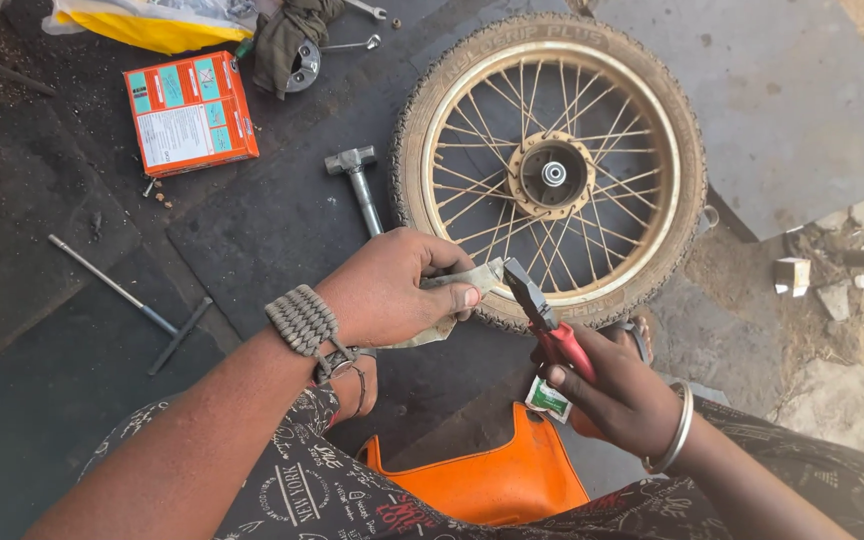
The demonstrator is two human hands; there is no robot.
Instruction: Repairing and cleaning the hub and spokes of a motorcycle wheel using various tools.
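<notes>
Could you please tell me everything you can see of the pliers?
The pliers have dark metal jaws and red-sleeved handles. The right hand grips the handles, holding the tool tilted, its nose pointing up and to the left. The jaw tips meet the edge of a worn, greyish strip that the left hand pinches. They are held above the tyre of a spoked wheel lying flat.

Outdoor work area in strong daylight. Dark rubber mats [252, 230] cover the ground ahead and to the left of the hands; bare grey concrete floor [782, 90] lies beyond to the right, edged by dusty rubble [852, 300].
</notes>
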